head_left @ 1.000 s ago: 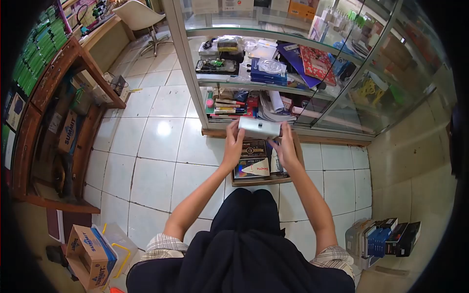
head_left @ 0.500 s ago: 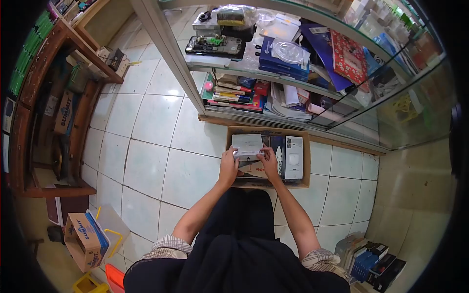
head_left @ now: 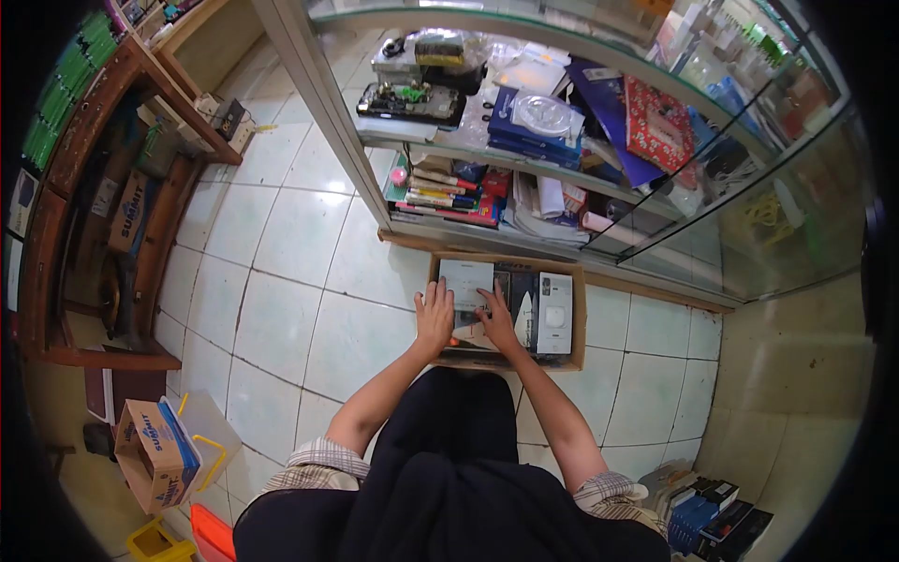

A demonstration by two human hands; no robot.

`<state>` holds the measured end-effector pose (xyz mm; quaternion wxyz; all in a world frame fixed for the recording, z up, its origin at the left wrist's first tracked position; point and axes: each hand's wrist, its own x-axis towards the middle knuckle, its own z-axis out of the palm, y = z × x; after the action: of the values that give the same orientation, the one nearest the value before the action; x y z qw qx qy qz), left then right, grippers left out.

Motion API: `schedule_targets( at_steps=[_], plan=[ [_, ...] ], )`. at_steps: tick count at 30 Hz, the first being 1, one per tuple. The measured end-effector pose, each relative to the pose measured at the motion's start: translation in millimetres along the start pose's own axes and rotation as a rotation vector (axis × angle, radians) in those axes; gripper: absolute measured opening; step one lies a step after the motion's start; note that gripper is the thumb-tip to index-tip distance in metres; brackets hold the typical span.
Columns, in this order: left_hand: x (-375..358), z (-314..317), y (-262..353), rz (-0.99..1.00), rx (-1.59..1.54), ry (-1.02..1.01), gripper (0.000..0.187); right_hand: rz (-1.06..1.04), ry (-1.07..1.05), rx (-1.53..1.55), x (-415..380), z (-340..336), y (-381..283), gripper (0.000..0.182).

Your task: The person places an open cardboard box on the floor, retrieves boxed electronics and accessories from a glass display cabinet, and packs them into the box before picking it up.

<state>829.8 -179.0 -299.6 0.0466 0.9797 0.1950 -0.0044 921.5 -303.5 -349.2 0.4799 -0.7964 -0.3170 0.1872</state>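
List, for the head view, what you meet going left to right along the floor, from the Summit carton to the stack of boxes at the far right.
Summit carton → left hand → pale flat box → right hand → white box → stack of boxes.

Sleeves: we see short checked cuffs, pale with fine dark lines, ending above each elbow.
Forearms: we see both bare, with no watch, band or glove.
Left hand (head_left: pixel 434 318): we note bare fingers (head_left: pixel 440 290), no ring that we can make out.
Right hand (head_left: pixel 496 323): we note the same, unadorned.
Lower garment: we see plain black cloth, falling in soft folds over the lap.
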Motion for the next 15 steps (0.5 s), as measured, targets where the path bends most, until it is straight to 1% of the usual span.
schedule_targets(
  at_steps=[2, 3, 4, 5, 6, 7, 9, 11, 12, 13, 15],
  plan=[
    [11, -6, -1, 0.095, 0.033, 0.301, 0.058, -0.073, 0.023, 0.024, 11, -22, -25, 0.040],
    [18, -28, 2, 0.106, 0.034, 0.336, 0.058, -0.125, 0.029, 0.053, 16, -36, -43, 0.040],
    [23, -66, 8, 0.177, -0.124, 0.396, 0.053, -0.168, 0.041, 0.069, 16, -64, -95, 0.039],
    [26, -104, 15, 0.255, -0.283, 0.450, 0.048, -0.262, 0.092, -0.055, 25, -82, -109, 0.036],
    [32, -137, 21, 0.294, -0.348, 0.490, 0.052, -0.345, 0.158, -0.078, 29, -105, -141, 0.035],
    [36, -171, 29, 0.315, -0.353, 0.522, 0.052, -0.429, 0.224, -0.103, 30, -130, -180, 0.034],
    [41, -235, 41, 0.468, -0.508, 0.692, 0.047, -0.536, 0.360, -0.140, 33, -171, -234, 0.032],
    [51, -286, 50, 0.562, -0.594, 0.829, 0.047, -0.646, 0.482, -0.074, 42, -204, -274, 0.031],
    [59, -309, 56, 0.612, -0.617, 0.904, 0.045, -0.659, 0.511, -0.022, 42, -217, -298, 0.030],
    [65, -331, 61, 0.661, -0.646, 0.951, 0.043, -0.741, 0.587, -0.154, 48, -232, -312, 0.029],
    [88, -368, 74, 0.718, -0.662, 1.017, 0.042, -0.805, 0.613, -0.062, 71, -256, -337, 0.031]
  ],
)
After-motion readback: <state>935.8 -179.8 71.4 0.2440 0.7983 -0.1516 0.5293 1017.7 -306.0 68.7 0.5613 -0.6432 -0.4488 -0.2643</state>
